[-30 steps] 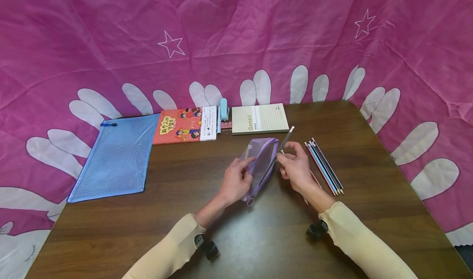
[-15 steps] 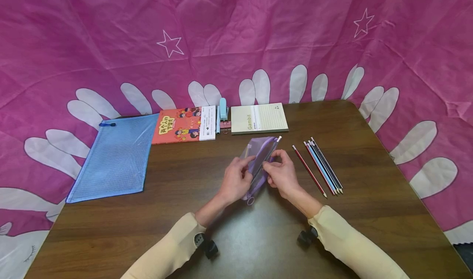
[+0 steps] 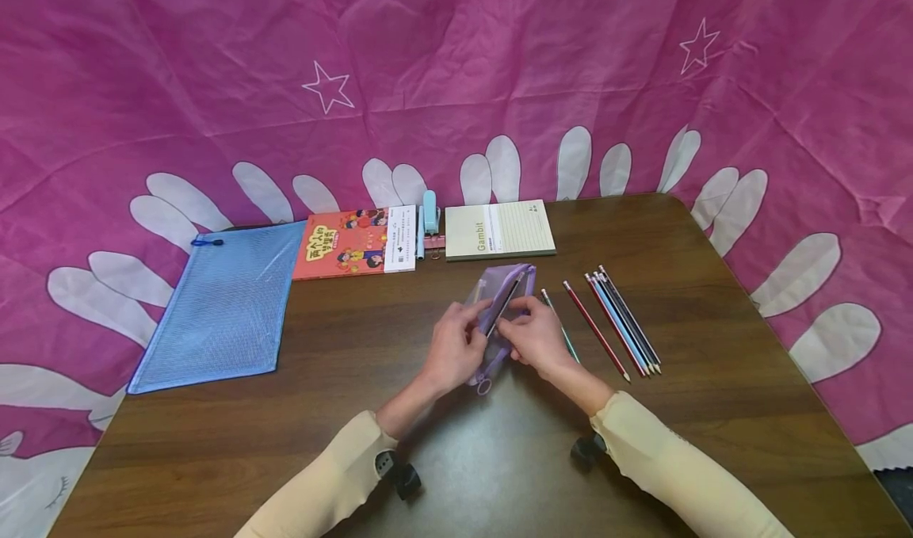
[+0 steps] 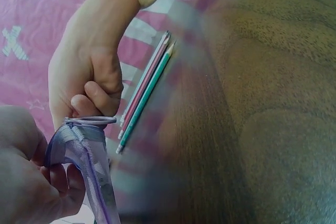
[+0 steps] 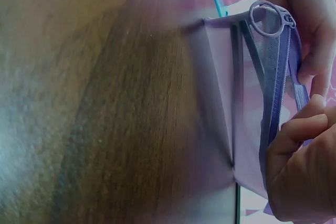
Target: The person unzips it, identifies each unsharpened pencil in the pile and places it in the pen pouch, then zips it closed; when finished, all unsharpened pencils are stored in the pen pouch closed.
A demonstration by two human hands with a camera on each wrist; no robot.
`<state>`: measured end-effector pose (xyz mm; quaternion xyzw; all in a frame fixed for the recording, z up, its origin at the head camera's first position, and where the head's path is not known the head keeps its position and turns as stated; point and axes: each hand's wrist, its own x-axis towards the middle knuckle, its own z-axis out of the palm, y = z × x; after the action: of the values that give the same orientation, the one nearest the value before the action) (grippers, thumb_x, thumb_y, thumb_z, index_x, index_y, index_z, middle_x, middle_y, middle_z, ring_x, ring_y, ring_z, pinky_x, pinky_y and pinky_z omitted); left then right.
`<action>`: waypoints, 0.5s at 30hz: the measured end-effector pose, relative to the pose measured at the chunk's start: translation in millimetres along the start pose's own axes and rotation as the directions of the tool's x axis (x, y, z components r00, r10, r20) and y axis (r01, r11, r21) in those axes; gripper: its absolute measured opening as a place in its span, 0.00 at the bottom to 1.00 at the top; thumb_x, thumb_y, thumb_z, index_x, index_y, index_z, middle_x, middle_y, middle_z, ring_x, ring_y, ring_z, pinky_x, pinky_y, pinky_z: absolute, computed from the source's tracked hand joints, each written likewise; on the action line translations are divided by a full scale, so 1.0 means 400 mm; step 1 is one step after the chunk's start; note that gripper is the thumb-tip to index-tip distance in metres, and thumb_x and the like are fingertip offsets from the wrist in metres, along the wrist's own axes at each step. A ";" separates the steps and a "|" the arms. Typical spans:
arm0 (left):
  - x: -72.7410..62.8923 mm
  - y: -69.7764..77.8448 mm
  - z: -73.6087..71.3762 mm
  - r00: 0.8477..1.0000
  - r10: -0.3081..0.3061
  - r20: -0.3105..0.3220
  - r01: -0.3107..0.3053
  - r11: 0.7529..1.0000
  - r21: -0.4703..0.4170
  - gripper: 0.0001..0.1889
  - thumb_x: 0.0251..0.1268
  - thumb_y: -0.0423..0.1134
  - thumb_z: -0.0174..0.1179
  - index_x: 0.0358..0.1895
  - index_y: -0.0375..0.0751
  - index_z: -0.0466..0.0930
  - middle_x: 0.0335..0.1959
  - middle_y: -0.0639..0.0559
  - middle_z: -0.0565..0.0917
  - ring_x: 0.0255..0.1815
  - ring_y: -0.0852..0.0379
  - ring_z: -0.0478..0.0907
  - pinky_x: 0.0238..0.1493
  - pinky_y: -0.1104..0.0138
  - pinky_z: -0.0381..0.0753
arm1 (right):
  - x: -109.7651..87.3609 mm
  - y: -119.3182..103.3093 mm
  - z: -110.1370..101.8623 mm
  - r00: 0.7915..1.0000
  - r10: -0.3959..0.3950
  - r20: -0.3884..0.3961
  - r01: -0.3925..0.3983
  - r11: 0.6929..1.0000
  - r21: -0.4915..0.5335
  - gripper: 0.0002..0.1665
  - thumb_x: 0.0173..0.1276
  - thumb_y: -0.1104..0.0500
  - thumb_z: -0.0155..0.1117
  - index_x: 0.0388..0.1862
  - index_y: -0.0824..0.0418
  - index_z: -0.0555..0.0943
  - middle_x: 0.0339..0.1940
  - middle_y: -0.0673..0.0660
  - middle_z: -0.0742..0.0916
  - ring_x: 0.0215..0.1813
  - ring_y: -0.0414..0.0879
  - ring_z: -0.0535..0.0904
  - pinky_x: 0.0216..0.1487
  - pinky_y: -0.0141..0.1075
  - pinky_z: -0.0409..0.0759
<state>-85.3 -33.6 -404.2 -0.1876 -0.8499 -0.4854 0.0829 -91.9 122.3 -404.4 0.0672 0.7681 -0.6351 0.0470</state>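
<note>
A purple mesh zip pouch (image 3: 492,356) stands at mid-table, its mouth spread and a ring hanging from the zip pull. My left hand (image 3: 456,338) pinches one side of the mouth; its curled fingers show at the pouch's edge in the left wrist view. My right hand (image 3: 536,336) is at the opposite side, with its fingertips on a dark pencil (image 3: 510,291) slanting down inside the opening. Through the mesh in the right wrist view, dark pencils (image 5: 238,77) show inside. A green pencil (image 3: 563,328) lies just right of my right hand.
Farther right lie a red pencil (image 3: 597,330) and a bunch of several pencils (image 3: 622,320). Along the back are a notebook (image 3: 524,229), a light-blue stapler (image 3: 430,211) and a red book (image 3: 342,241). A blue mesh zip bag (image 3: 221,308) lies at left.
My right hand has moved left to the pouch mouth, and the dark pencil has slid down into the pouch. The green pencil has come into view beside my right hand. The left hand stays put.
</note>
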 end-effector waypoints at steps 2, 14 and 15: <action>-0.001 -0.001 0.000 1.000 0.016 -0.026 -0.016 1.000 0.001 0.27 0.51 0.19 0.53 0.58 0.31 0.81 0.30 0.49 0.71 0.27 0.59 0.69 0.25 0.71 0.73 | -0.002 -0.001 -0.004 0.998 -0.062 -0.008 0.062 0.994 -0.090 0.21 0.62 0.66 0.65 0.53 0.72 0.77 0.22 0.57 0.85 0.09 0.38 0.70 0.11 0.29 0.66; 0.008 -0.007 -0.017 0.973 0.080 -0.217 -0.081 0.997 0.004 0.26 0.48 0.18 0.51 0.53 0.31 0.84 0.29 0.47 0.73 0.29 0.54 0.73 0.30 0.68 0.79 | -0.008 -0.025 -0.110 0.976 -0.211 -0.043 0.204 0.970 -0.134 0.12 0.69 0.65 0.60 0.49 0.70 0.81 0.27 0.61 0.86 0.12 0.43 0.71 0.15 0.32 0.73; 0.008 -0.008 -0.019 0.973 0.077 -0.216 -0.078 0.997 0.004 0.26 0.48 0.18 0.51 0.53 0.31 0.84 0.29 0.47 0.73 0.29 0.54 0.72 0.30 0.68 0.78 | -0.005 -0.025 -0.126 0.978 -0.206 -0.040 0.199 0.971 -0.136 0.12 0.70 0.65 0.60 0.49 0.70 0.80 0.27 0.61 0.86 0.12 0.43 0.71 0.15 0.32 0.73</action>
<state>-89.9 -40.7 -402.0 -0.1669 -0.8269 -0.5011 0.1931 -90.9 169.9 -385.0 0.0023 0.8120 -0.5827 -0.0345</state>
